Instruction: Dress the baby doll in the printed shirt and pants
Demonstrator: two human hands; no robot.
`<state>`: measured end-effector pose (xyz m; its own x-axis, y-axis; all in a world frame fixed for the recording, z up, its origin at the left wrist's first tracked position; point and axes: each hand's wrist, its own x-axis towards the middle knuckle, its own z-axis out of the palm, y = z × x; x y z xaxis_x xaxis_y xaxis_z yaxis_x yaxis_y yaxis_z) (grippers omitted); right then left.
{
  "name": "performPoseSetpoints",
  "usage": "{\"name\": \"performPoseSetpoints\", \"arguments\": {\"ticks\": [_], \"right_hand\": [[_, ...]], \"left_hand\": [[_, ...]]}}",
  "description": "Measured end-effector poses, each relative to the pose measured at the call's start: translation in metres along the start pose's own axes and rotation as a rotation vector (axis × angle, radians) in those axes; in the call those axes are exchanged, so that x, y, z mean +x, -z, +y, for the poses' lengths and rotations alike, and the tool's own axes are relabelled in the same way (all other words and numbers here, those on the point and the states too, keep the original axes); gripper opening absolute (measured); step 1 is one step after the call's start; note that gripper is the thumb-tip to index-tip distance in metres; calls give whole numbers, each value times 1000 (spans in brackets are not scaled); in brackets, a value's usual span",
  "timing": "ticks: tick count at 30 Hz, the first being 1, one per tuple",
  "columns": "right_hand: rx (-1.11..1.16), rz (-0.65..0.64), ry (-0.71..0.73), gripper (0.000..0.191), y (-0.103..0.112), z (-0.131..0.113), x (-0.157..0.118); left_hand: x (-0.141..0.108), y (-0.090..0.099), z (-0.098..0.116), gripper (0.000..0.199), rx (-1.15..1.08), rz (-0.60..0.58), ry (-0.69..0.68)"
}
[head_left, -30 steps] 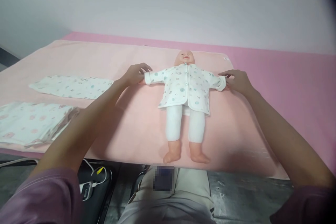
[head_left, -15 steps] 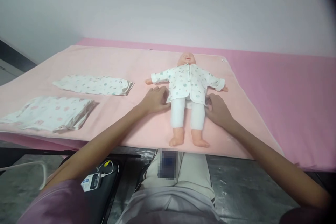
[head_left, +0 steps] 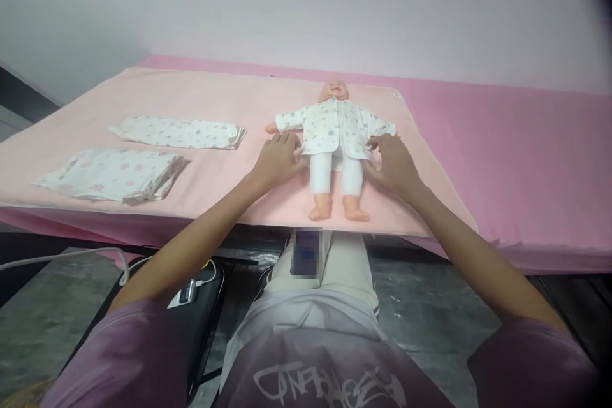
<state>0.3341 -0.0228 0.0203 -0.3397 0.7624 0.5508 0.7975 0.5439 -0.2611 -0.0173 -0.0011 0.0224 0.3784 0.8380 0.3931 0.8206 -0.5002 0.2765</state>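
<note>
A baby doll (head_left: pixel 335 90) lies on its back with arms spread, its bare feet toward me. It wears a white patterned jacket (head_left: pixel 321 129) and white leggings (head_left: pixel 320 172). Beside the jacket's left edge in view is my left hand (head_left: pixel 282 158), fingers apart and curved, with nothing seen in it. My right hand (head_left: pixel 389 162) is at the other side of the jacket's hem, thumb and fingers spread, the fingertips near the doll's sleeve. Some white cloth shows between the doll's legs below the hem.
Two folded patterned garments lie at the left, a narrow one (head_left: pixel 182 132) behind a thicker one (head_left: pixel 112 173). A pink mat (head_left: pixel 229 194) covers the table, over a darker pink cloth (head_left: pixel 516 166). Below the front edge are a black seat (head_left: pixel 203 306) and a white cable (head_left: pixel 86 254).
Both hands have opened from the jacket's lower corners and moved up along its sides. The camera view has shifted, showing more of my shirt.
</note>
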Motion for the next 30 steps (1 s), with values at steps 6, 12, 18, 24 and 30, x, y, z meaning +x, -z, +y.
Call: {"name": "performPoseSetpoints", "arguments": {"ticks": [6,12,18,24,30], "right_hand": [[13,-69,3,18,-26,-12,46],[128,96,-39,45,-39,-25,61],[111,-51,47,45,-40,-30,46],[195,5,-11,49,-24,-38,42],[296,139,-193,44,0,-93,-61]], "left_hand": [[40,-26,31,43,-150,100,-149],[64,-43,50,14,-90,106,-154],[47,-33,45,18,-219,73,-223],[31,-30,42,30,-310,86,-230],[13,-33,39,44,-234,89,-234]]}}
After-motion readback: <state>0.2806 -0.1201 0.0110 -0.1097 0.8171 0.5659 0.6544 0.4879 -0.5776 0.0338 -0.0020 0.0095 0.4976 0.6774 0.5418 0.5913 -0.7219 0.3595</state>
